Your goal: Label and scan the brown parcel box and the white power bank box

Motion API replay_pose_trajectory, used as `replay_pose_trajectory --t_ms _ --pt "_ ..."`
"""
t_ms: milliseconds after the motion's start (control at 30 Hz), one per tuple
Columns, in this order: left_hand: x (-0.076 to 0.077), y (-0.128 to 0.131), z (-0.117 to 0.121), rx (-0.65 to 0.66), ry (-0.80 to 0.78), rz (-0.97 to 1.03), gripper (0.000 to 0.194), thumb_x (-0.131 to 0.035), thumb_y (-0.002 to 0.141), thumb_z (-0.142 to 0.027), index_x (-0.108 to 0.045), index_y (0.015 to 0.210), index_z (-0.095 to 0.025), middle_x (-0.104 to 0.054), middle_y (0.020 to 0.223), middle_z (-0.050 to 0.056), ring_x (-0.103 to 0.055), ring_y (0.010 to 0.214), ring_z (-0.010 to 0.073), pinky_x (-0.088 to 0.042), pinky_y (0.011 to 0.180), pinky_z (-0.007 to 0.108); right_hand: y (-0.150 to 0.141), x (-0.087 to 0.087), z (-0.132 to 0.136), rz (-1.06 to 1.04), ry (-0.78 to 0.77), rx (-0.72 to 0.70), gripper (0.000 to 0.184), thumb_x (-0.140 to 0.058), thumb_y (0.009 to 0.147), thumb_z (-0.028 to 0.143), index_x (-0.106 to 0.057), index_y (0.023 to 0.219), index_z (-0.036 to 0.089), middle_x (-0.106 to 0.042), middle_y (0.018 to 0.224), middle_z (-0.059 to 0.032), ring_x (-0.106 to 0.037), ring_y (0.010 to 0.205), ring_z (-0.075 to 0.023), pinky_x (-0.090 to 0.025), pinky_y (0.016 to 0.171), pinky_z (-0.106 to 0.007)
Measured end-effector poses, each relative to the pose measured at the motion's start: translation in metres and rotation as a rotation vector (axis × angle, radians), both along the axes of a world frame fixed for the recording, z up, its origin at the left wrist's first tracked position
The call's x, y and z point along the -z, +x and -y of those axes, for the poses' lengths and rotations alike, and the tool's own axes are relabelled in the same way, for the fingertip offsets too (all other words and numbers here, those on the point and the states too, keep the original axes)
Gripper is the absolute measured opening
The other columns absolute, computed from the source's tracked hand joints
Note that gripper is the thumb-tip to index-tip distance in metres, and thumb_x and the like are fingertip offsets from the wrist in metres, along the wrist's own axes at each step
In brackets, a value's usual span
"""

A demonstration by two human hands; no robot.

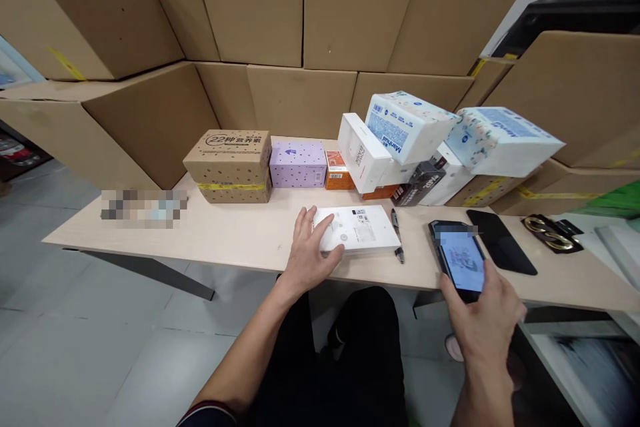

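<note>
My left hand [310,250] rests on the left end of a flat white box [363,228] lying on the light wooden table [240,240], fingers spread over its edge and thumb along its near side. My right hand [487,320] grips the lower end of a black phone [459,259] with a lit screen, held at the table's front edge. A black pen [397,235] lies just right of the white box, between the two hands.
Along the back stand a brown carton [230,165], a purple box [299,164], a small orange box [339,173], a white box [363,152] and two tissue packs [407,125]. A black flat case [501,241] and a gold-and-black object [551,233] lie right. Big cardboard boxes [300,20] wall the rear.
</note>
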State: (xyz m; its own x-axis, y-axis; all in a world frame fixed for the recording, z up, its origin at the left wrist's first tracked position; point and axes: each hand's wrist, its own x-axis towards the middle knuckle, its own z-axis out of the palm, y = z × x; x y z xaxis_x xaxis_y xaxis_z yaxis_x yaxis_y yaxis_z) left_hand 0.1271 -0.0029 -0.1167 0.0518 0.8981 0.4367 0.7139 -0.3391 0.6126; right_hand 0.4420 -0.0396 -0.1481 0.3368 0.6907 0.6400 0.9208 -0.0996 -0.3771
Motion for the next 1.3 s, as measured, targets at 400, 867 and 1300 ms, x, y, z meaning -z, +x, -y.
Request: replay_pose_trajectory --t_ms 400,867,1300 --pt "-0.017 -0.033 0.004 0.164 -0.241 -0.222 0.064 -0.071 0.09 -0.038 -0.046 0.149 -0.035 -0.018 0.17 0.01 -0.017 0.158 0.033 -0.029 0.125 0.054 -0.003 -0.019 -0.013 0.077 -0.005 -0.021 0.081 -0.043 0.09 0.072 -0.063 0.131 0.005 -0.055 0.137 -0.0328 -0.052 0.122 -0.0437 -0.04 0.098 -0.062" --pt "-0.022 -0.164 0.071 -0.227 -0.179 -0.436 0.053 -0.053 0.097 -0.039 -0.046 0.149 -0.036 -0.037 0.163 0.008 -0.037 0.149 0.0339 -0.036 0.12 0.058 -0.205 -0.045 -0.018 0.072 -0.335 -0.966 0.032 -0.052 0.1 0.032 -0.059 0.127 0.016 -0.073 0.099 -0.0119 -0.06 0.091 -0.0275 -0.055 0.08 -0.043" --pt "-0.022 -0.206 0.064 -0.589 -0.047 -0.156 0.042 -0.061 0.089 -0.045 -0.066 0.129 -0.031 -0.048 0.152 0.007 -0.056 0.132 0.0318 -0.054 0.106 0.047 -0.27 -0.044 -0.043 -0.1 -0.325 -1.191 0.055 -0.058 0.096 0.026 -0.044 0.148 0.014 -0.066 0.132 -0.0135 -0.058 0.114 -0.0278 -0.052 0.1 -0.045"
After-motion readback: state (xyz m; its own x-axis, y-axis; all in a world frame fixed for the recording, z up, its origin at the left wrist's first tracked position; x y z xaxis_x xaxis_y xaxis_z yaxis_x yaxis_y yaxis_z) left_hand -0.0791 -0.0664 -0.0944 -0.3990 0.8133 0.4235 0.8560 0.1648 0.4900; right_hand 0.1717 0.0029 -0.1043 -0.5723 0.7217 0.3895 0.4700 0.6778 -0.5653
